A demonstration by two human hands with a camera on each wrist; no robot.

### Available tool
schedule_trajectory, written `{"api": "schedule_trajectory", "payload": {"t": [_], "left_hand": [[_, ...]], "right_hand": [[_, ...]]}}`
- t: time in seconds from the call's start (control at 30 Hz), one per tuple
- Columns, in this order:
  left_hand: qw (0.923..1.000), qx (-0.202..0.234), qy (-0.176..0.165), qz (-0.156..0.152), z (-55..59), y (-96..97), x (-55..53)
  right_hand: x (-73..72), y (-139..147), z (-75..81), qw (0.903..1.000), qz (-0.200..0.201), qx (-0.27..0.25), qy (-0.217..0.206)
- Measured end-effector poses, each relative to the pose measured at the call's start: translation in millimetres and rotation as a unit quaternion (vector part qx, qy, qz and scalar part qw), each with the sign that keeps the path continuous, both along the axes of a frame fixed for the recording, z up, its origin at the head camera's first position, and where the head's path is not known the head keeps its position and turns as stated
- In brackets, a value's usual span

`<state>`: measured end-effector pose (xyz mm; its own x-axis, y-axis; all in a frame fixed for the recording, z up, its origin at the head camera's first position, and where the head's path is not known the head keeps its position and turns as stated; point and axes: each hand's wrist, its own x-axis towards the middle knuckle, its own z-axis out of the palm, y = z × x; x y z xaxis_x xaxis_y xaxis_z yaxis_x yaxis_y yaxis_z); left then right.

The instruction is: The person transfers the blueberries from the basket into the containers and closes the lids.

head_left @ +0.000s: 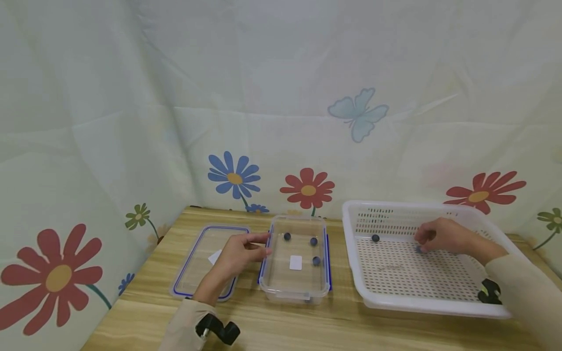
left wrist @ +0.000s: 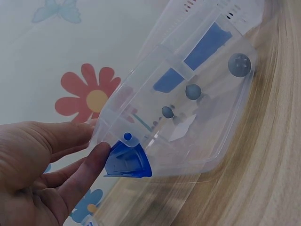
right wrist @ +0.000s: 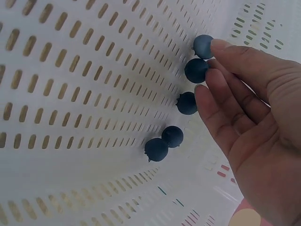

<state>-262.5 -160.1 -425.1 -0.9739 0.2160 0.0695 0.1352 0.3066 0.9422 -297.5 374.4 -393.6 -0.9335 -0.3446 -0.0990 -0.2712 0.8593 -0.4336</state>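
With my left hand [head_left: 239, 253] I pinch the side rim of a clear plastic container [head_left: 296, 292], thumb and finger at its blue clip [left wrist: 127, 162]. Inside it lie several blueberries, one of them a blueberry [left wrist: 240, 65] near the end wall, beside a white label [head_left: 295, 262]. My right hand [head_left: 443, 236] reaches into a white perforated basket [head_left: 357, 273], its thumb tip right at a blueberry [right wrist: 203, 46]. Close to the fingertips sit a second blueberry [right wrist: 196, 70] and a third blueberry [right wrist: 187, 103]. Two more lie together lower in the right wrist view.
Left of the container, the blue-edged clear lid [head_left: 180, 278] lies on the wooden table [head_left: 281, 326], partly behind my left hand. A flower-printed curtain [head_left: 263, 122] hangs behind the table. A lone blueberry [head_left: 375, 238] sits at the basket's far left.
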Motion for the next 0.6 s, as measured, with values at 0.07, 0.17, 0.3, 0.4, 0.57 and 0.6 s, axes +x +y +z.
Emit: {"api": "schedule_trajectory", "payload": {"t": [0.07, 0.17, 0.3, 0.4, 0.57, 0.6], "left_hand": [[1.0, 0.001, 0.0, 0.0, -0.1, 0.3, -0.3], [1.0, 0.0, 0.002, 0.0, 0.0, 0.6, -0.2], [1.0, -0.003, 0.004, 0.002, 0.1, 0.7, -0.3], [1.0, -0.002, 0.002, 0.005, 0.1, 0.8, -0.3], [1.0, 0.0, 0.001, 0.003, -0.2, 0.4, -1.3], [1.0, -0.001, 0.002, 0.002, -0.5, 0.2, -1.4]], "right_hand": [[0.5, 0.1, -0.3, 1.0, 0.001, 0.003, -0.004], [1.2, -0.1, -0.2, 0.9999, 0.0, 0.003, -0.01], [0.7, -0.8, -0.3, 0.9999, -0.001, 0.002, -0.016], [-1.0, -1.5, -0.8, 0.9998, 0.003, 0.003, -0.019], [-1.7, -1.9, -1.9, 0.9998, 0.009, 0.0, -0.02], [-1.4, -1.7, -2.1, 0.9998, 0.011, -0.002, -0.019]]}}
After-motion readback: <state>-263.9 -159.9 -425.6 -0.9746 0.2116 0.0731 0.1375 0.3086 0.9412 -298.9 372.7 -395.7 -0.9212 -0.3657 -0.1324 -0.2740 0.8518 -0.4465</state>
